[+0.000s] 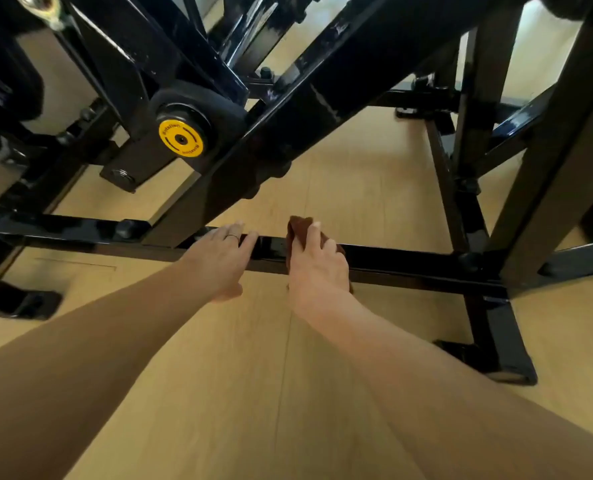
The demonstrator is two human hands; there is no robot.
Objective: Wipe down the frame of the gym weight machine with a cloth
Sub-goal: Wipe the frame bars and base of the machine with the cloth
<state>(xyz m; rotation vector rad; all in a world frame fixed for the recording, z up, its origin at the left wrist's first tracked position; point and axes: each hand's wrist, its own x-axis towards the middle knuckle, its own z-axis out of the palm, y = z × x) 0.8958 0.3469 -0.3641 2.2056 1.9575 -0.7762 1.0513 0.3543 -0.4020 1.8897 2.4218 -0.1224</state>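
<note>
A black steel weight machine fills the upper view. Its low horizontal floor bar (409,259) runs left to right just above the wooden floor. My right hand (317,268) presses a brown cloth (296,227) onto this bar, fingers curled over the cloth and the bar's top. My left hand (224,259) rests on the same bar just to the left, fingers laid over its top edge, a ring on one finger. A gap of bare glossy bar shows between the two hands.
A thick diagonal beam (288,126) crosses overhead, with a pivot carrying a yellow round cap (181,138). An upright post (544,174) joins the bar at the right. Black feet (489,362) stick out onto the light wooden floor (253,375).
</note>
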